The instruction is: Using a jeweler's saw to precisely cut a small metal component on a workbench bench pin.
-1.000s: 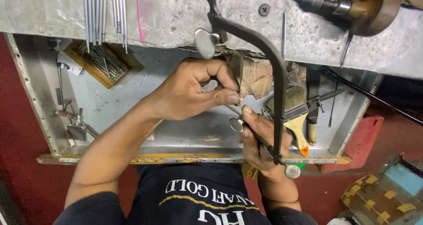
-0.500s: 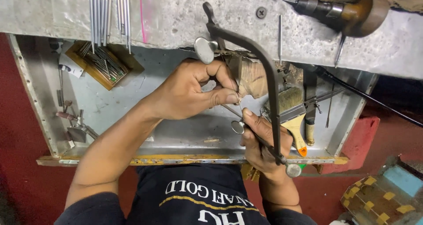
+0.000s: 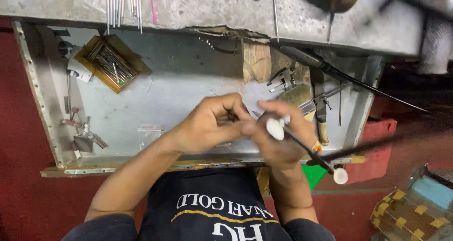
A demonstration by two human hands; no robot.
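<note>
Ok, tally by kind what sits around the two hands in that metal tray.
Hands: 2, left hand and right hand
Jeweller's saw frame in the right hand's grip: 1
Wooden bench peg: 1
Bristle brush: 1
Wooden box of thin metal tools: 1
Total: 6, all over the metal tray.

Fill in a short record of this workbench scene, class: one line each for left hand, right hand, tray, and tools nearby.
Left hand: left hand curled, fingertips pinched together; what it pinches is hidden.
Right hand: right hand grips a jeweller's saw frame with white knobs, blurred.
Tray: metal tray under the bench edge.
Tools nearby: wooden box of thin rods at the tray's far left; wooden bench pin; brush behind the right hand.
</note>
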